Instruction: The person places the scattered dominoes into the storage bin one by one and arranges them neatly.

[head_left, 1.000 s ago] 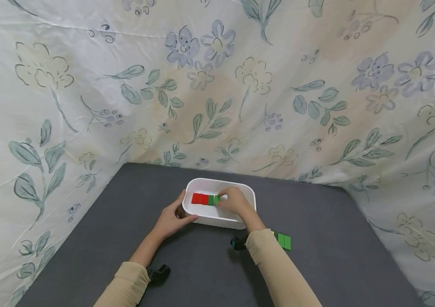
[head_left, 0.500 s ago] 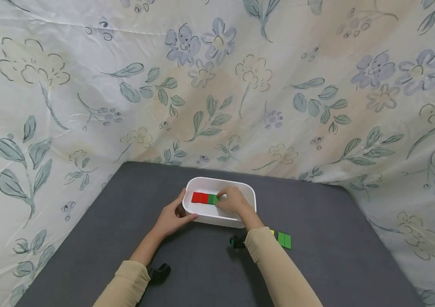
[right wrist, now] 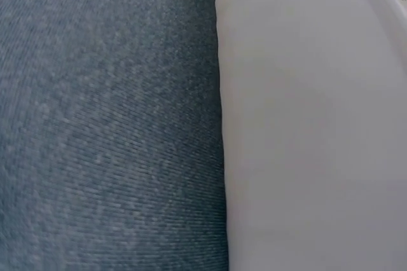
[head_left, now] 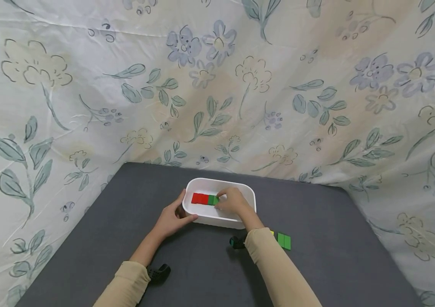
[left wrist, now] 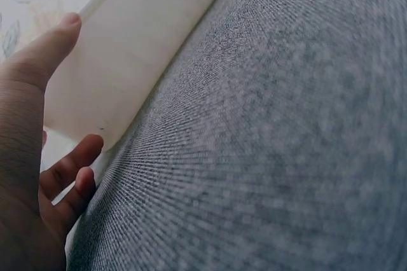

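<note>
A white rectangular box (head_left: 214, 219) stands on the dark table. My left hand (head_left: 170, 219) holds its left end, thumb on the front wall and fingers round the corner. In the left wrist view the thumb (left wrist: 60, 35) lies near the rim and other fingers curve at the lower corner. Inside the box a row of red blocks (head_left: 200, 198) runs into a green block (head_left: 211, 200). My right hand (head_left: 234, 201) reaches in from the right and pinches another green block (head_left: 216, 200) at the row's right end. The right wrist view shows only the box's outer wall (right wrist: 305, 125) and the table.
Two green blocks (head_left: 284, 241) lie side by side on the table, right of the box. Part of a yellow block (head_left: 272, 233) shows beside my right sleeve. A floral curtain (head_left: 217, 85) hangs behind the table and along its sides.
My right hand has brought its green block slightly left, closing the small gap beside the other green block in the row. My left hand stays on the box.
</note>
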Demonstrator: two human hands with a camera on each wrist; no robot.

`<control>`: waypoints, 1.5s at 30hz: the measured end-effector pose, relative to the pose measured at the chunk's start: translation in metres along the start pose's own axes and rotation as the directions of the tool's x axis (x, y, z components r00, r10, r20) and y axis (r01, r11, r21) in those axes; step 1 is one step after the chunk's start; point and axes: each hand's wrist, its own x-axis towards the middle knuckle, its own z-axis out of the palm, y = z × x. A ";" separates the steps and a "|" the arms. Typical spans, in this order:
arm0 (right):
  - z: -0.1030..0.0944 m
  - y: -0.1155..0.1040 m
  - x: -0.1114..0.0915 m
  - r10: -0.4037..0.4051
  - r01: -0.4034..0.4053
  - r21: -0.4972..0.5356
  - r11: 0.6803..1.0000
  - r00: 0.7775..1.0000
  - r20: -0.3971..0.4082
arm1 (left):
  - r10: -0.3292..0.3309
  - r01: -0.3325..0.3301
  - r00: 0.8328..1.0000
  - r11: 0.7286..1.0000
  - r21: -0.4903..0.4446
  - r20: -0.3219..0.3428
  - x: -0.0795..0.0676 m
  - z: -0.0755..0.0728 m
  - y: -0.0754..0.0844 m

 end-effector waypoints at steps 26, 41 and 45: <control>-0.039 -0.010 -0.061 -0.167 0.176 0.013 0.984 0.949 -0.268 | -0.011 0.011 1.000 1.000 -0.006 0.006 0.002 -0.001 -0.001; -0.063 0.025 -0.112 -0.126 0.124 -0.029 0.992 0.923 -0.363 | -0.022 0.022 1.000 1.000 0.012 0.013 0.004 -0.004 0.001; -0.068 0.040 -0.126 -0.081 0.073 -0.036 0.997 0.929 -0.361 | -0.021 0.021 1.000 1.000 0.003 0.017 0.003 -0.004 0.002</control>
